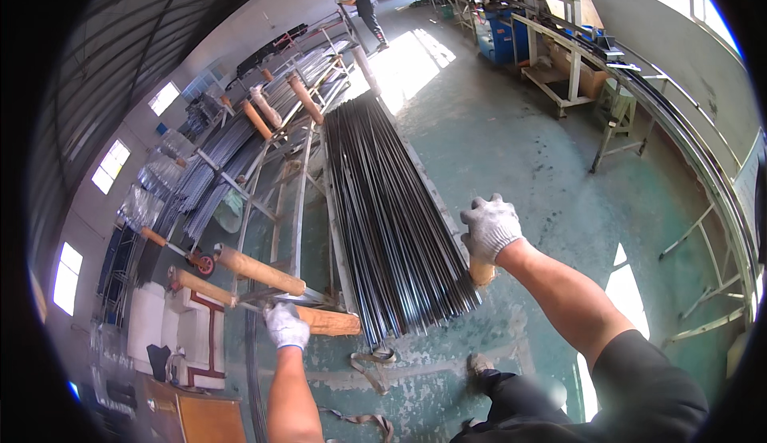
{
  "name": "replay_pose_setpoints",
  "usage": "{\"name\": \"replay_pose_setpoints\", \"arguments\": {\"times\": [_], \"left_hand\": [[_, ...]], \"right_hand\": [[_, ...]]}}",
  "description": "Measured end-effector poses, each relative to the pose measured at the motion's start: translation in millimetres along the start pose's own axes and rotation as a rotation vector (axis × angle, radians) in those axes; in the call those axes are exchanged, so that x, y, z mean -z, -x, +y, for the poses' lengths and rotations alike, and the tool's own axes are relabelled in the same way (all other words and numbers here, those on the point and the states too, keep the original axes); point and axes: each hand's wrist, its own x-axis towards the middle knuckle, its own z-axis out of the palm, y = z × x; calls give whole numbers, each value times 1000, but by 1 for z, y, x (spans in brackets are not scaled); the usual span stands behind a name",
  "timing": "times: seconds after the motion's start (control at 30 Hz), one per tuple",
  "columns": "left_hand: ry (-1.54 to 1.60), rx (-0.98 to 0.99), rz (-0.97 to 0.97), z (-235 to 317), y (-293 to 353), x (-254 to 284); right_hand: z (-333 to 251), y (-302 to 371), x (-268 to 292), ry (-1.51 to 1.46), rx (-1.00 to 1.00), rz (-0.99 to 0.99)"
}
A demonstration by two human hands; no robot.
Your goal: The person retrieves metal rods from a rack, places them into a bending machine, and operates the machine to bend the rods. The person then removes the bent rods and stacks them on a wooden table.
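My left hand [286, 325], in a whitish knit glove, is closed at the end of a brown-wrapped post [329, 321] on the left side of a metal rack. My right hand [491, 227], gloved alike, has its fingers bent over another brown-wrapped post [482, 272] on the right. It hides that post's far end. Between the two posts lies a long bundle of dark, shiny metal bars [399, 227], running away from me. Their near ends are slightly uneven.
More racks with wrapped posts [260, 271] and metal lengths [212, 183] stand at left. A loose strap [374, 365] lies on the floor near the bars. On the right are a long metal conveyor frame [687, 135], a stool [615, 107] and a blue machine [502, 39]. A person [363, 11] stands far off.
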Motion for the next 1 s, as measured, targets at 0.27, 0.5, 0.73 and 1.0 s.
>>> {"name": "replay_pose_setpoints", "arguments": {"times": [0.27, 0.5, 0.73, 1.0], "left_hand": [[166, 104, -68, 13, 70, 44], [76, -12, -76, 14, 176, 89], [181, -5, 5, 12, 296, 118], [296, -16, 181, 11, 409, 146]], "right_hand": [[-9, 78, 3, 36, 14, 79], [-1, 186, -4, 13, 67, 194], [-5, 256, 1, -4, 153, 203], [4, 392, 6, -12, 140, 334]]}}
